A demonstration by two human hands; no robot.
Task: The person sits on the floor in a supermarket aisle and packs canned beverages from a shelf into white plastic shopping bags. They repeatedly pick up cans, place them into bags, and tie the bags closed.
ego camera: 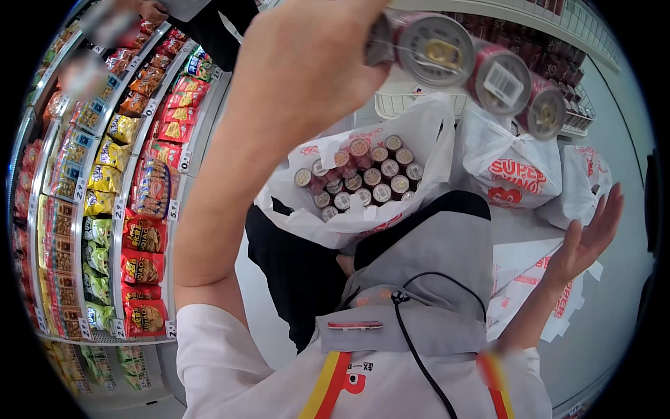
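Note:
My left hand (314, 57) is raised high in front of me, gripping one end of a row of drink cans (500, 86) joined in what looks like clear film. Pull-tab and barcoded can ends face me, slightly blurred. Below it, a white plastic shopping bag (439, 157) gapes between my knees. Several small cans (372, 177) stand packed inside, and a few near the far side lie tilted. Off to the right, my right hand (586, 230) holds nothing, fingers spread, close to a smaller white bag (573, 183).
A knotted, filled plastic bag (510, 167) stands at right. Flat unused bags (528, 283) lie on the floor. Ahead, a white wire basket shelf (581, 110) holds more cans. Snack shelves (141, 209) line the left, where another person's dark-trousered leg (209, 36) shows.

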